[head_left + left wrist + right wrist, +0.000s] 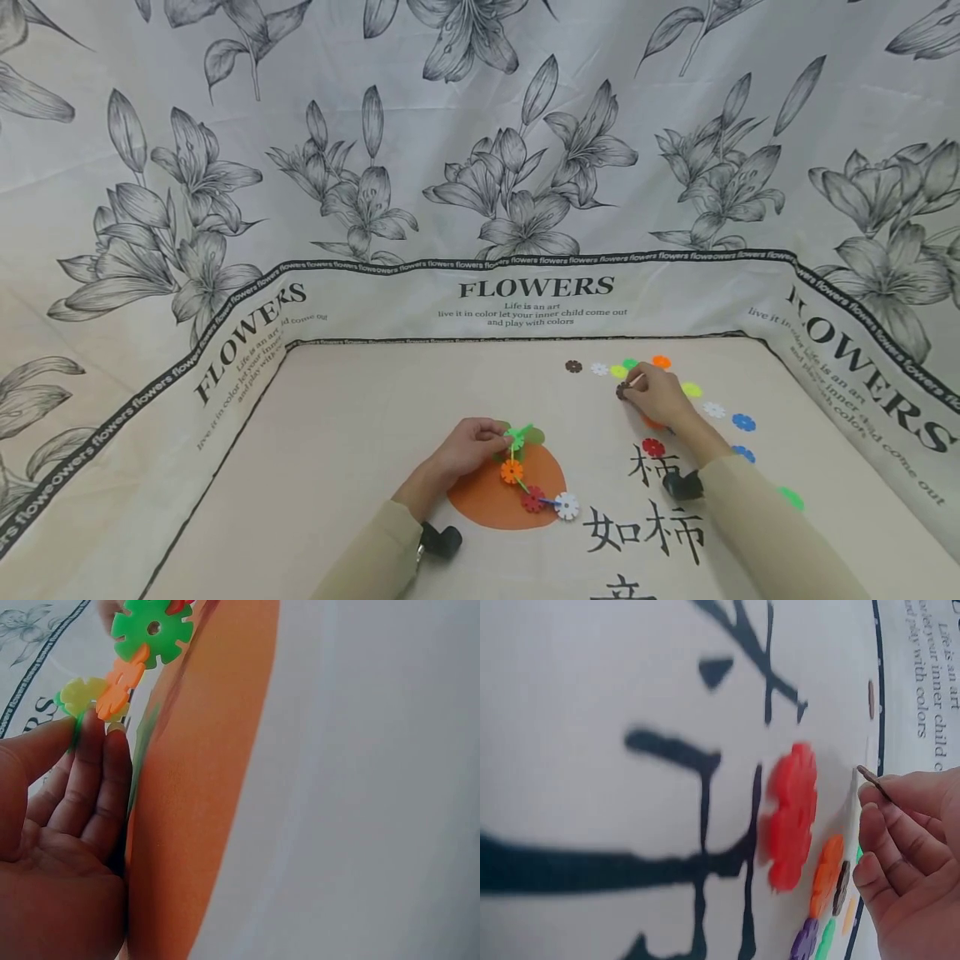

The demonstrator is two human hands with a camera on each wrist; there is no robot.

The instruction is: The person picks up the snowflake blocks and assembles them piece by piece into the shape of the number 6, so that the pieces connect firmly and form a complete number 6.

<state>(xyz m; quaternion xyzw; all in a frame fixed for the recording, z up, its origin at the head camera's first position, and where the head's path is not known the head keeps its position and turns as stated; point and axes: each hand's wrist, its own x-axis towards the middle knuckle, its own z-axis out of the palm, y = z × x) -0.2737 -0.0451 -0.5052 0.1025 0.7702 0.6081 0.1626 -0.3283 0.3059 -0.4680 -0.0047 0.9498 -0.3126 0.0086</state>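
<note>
My left hand (471,446) pinches the green end of a chain of interlocked plastic snowflake discs (512,472) between thumb and fingers. Green, yellow, orange, red and white discs make up this chain, which hangs over the printed orange persimmon. In the left wrist view a green disc (154,630) and an orange disc (120,684) stand out beyond the fingertips. Farther right, my right hand (660,398) pinches a single brown snowflake disc (622,390). The right wrist view shows this disc (873,782) edge-on between thumb and index finger, apart from the left hand's chain.
Loose discs lie around the right hand: a brown disc (573,367), a white disc (599,369), an orange disc (661,362), a red disc (653,447) and several others. Black characters (645,533) are printed on the cloth. A flowered curtain (480,167) rises behind.
</note>
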